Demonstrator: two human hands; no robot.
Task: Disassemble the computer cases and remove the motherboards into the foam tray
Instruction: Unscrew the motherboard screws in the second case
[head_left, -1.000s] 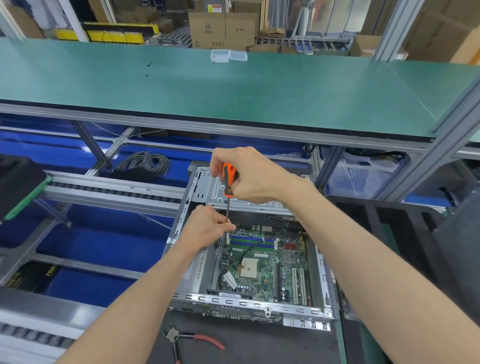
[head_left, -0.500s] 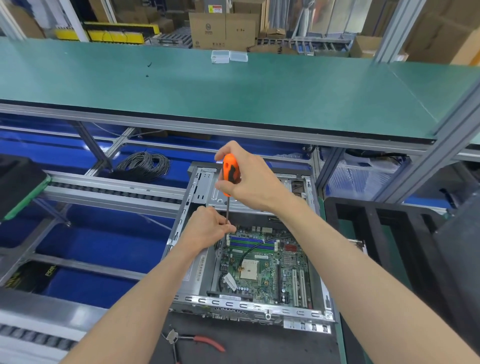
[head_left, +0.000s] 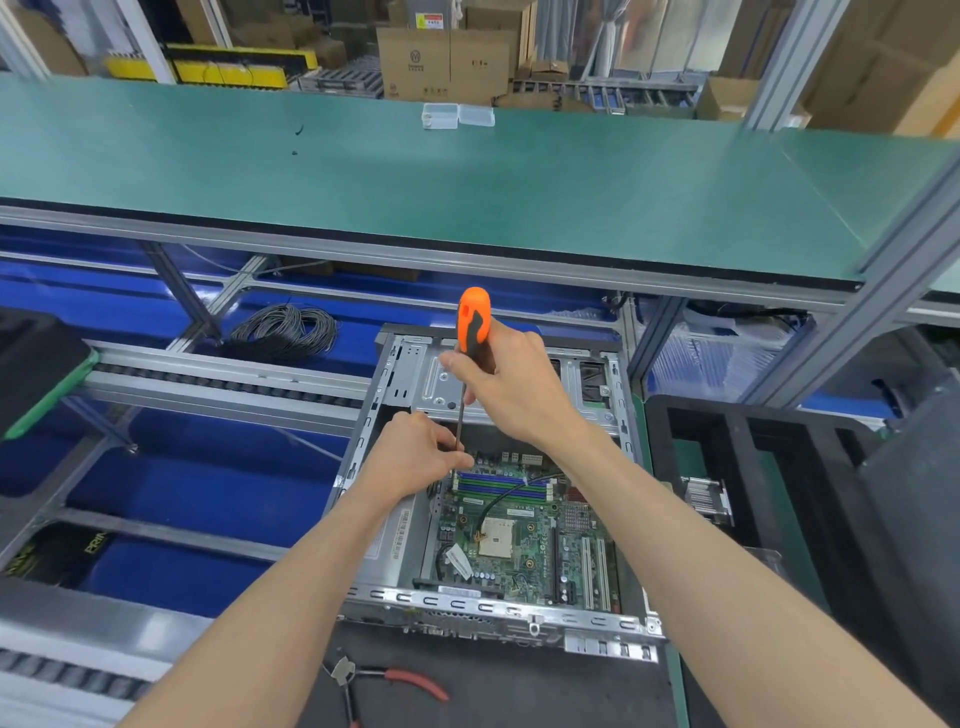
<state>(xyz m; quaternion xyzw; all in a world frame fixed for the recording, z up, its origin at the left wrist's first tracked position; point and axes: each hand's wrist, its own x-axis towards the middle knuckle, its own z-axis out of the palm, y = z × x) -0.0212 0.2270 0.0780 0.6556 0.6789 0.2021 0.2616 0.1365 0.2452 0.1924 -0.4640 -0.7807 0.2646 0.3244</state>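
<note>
Higher than a second ago, the right hand (head_left: 511, 387) has slid down the screwdriver (head_left: 470, 332), so the orange butt of the handle now stands clear above the fist instead of being buried in the palm; its fingers are curled round the lower handle. Below it, the left hand (head_left: 421, 457) has barely shifted: its fingertips stay pinched about the lower end of the shaft, steadying the tip near the top left corner of the motherboard (head_left: 524, 535). Whether the tip sits in a screw head I cannot tell, as the fingers hide it.

That regrip looks like one turn in a run of turns, so the screw at this corner is probably still being backed out. The motherboard lies flat inside the open computer case (head_left: 631, 621), under and toward the body from both hands, with a black cable across it, so it is not yet free to lift. Off to the right of the right forearm stands the black foam tray (head_left: 779, 467), its slots waiting. Red-handled pliers (head_left: 395, 680) lie on the table between the forearms, nearer the body than the case.
</note>
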